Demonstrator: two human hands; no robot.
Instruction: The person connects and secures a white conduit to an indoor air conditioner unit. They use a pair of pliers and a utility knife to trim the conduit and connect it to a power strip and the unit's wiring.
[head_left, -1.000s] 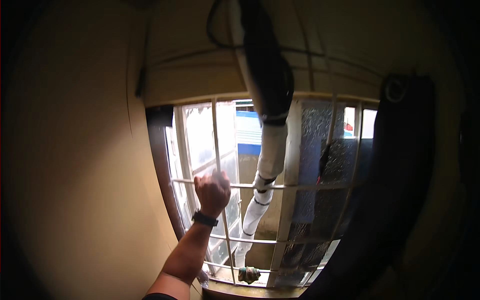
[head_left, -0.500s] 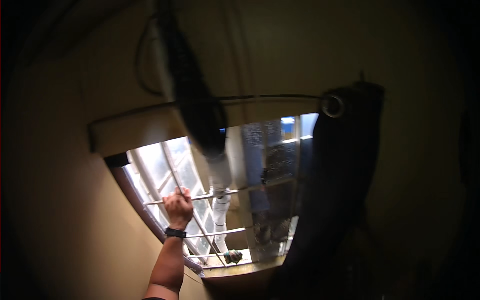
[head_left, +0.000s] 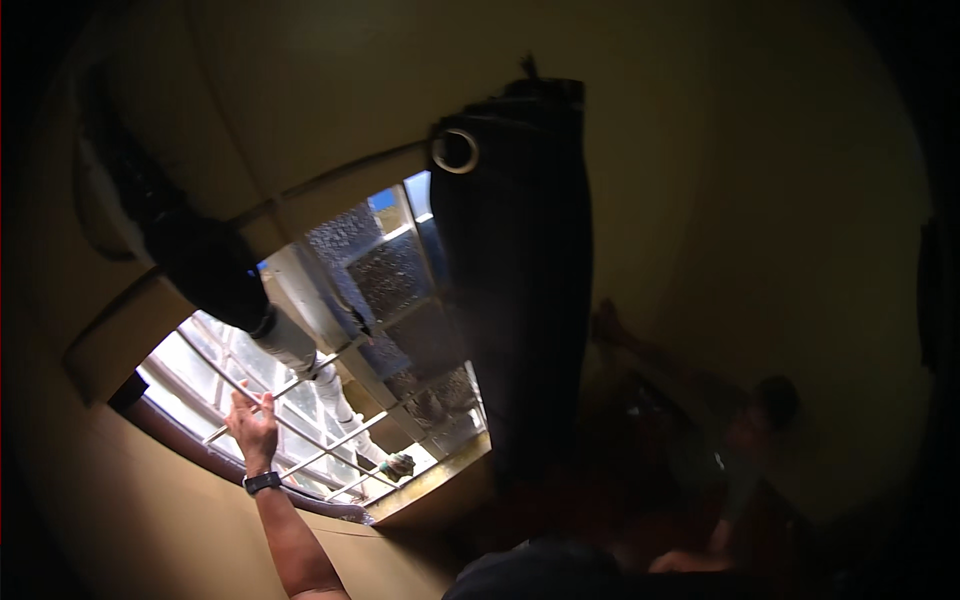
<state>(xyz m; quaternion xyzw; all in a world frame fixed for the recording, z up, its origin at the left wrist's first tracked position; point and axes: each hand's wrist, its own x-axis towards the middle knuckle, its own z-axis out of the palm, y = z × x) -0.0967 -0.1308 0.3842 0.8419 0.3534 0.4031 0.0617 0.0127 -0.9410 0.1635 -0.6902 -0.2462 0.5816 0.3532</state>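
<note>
My left hand [head_left: 255,425] grips a bar of the white window grille [head_left: 297,381], its wrist wearing a dark watch [head_left: 262,482]. Behind the grille are a bright glazed pane [head_left: 200,360] and darker textured glass panes [head_left: 385,275]. A pipe run [head_left: 285,338], wrapped in white below and dark material above, passes diagonally beside the grille. Low on the sill sits a greenish crumpled lump [head_left: 398,466]; I cannot tell what it is. My right hand is out of view.
A long dark curtain [head_left: 520,280] with a metal ring hangs right of the window. Beige walls [head_left: 160,470] surround it. In the dim right side another person [head_left: 760,420] is low down, one arm raised toward the wall. A black cable [head_left: 105,240] loops at the upper left.
My view has swung to the right, shifting window, pipe and curtain leftward and bringing the other person into sight. My left hand stays on the grille.
</note>
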